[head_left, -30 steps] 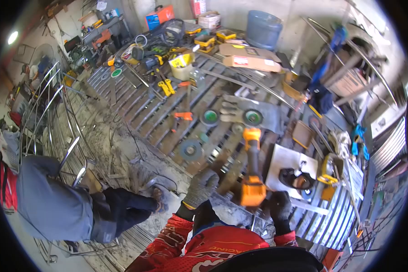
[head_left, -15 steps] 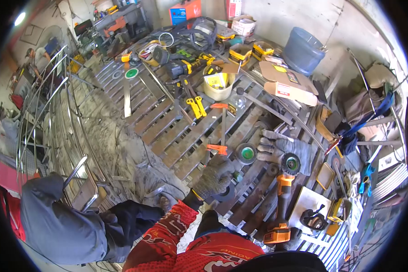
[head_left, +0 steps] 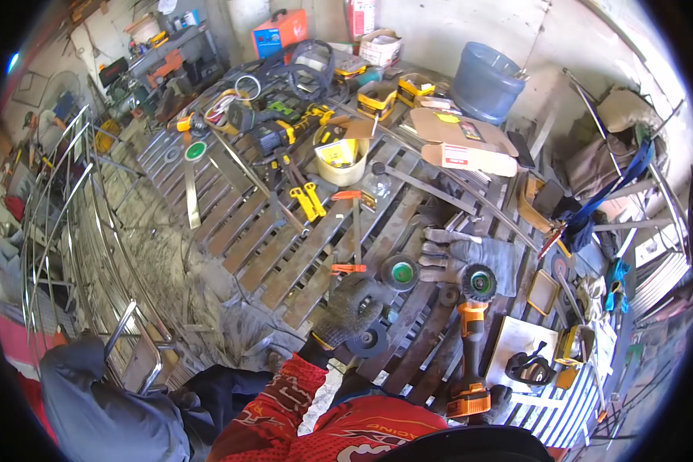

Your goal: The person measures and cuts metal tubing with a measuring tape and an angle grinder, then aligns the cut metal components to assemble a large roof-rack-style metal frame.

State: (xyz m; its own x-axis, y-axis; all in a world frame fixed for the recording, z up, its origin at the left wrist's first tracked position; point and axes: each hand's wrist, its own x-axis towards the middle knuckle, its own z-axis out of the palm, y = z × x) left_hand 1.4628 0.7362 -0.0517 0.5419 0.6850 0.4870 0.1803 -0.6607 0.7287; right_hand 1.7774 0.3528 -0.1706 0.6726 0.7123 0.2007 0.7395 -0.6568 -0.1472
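My left hand (head_left: 350, 308), in a dark grey work glove, hovers low over the slatted metal table. Its fingers appear loosely spread, with nothing visible in them. A black grinding disc (head_left: 368, 340) lies beside it, partly covered, and a green-centred disc (head_left: 400, 273) lies just beyond the fingers. My right hand (head_left: 499, 404), also in a dark glove, is at the battery end of an orange cordless angle grinder (head_left: 471, 346). It appears closed around that end, though most fingers are hidden. The grinder's round green-centred wheel (head_left: 480, 283) faces up, over a spare grey glove (head_left: 497, 258).
An orange clamp (head_left: 349, 268), yellow-handled snips (head_left: 308, 202), a tool bucket (head_left: 339, 165) and an opened cardboard box (head_left: 462, 146) lie farther back. On the right is a white board (head_left: 522, 346). Bent chrome tubes (head_left: 92, 231) stand left; a person's trouser leg (head_left: 108, 400) is nearby.
The view has shifted, so the table's contents appear farther left. My left hand has drawn slightly back from the green-centred disc, uncovering more of the black disc. The grinder stays beside my right hand.
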